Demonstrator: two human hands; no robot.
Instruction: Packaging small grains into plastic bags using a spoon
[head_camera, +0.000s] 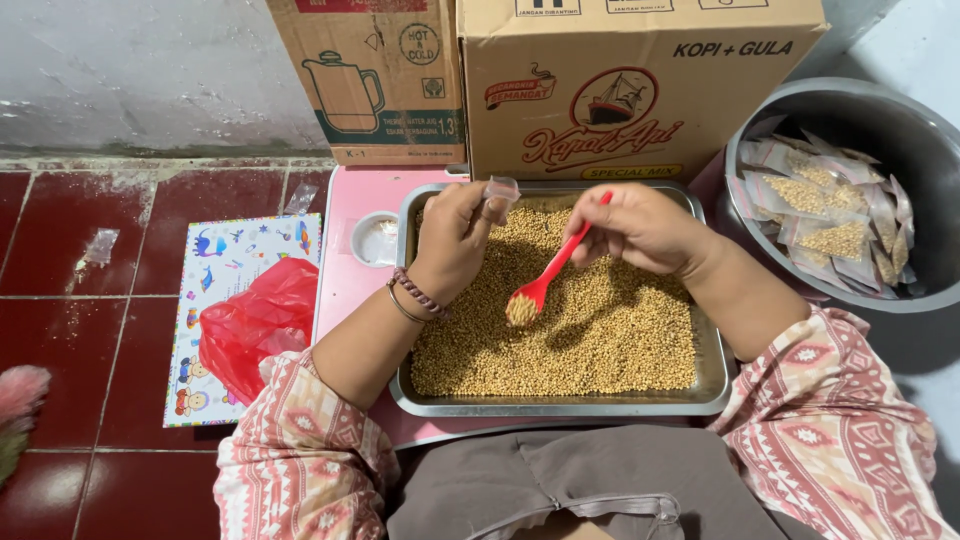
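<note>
Red spoon (545, 280), heaped with seeds, is pinched in the right hand (640, 228) over the seed-filled metal tray (560, 405), while the left hand (455, 238) grips a small clear bag (500, 188) above the tray's far edge.

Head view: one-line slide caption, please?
Right hand lifts seeds on a red spoon over the metal tray; left hand holds a small clear bag.

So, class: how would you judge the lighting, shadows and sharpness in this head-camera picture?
Head view: soft, even light; the right hand and red spoon cast faint shadows on the grains; mild glare on the metal tray rim; focus sharp throughout.
</note>
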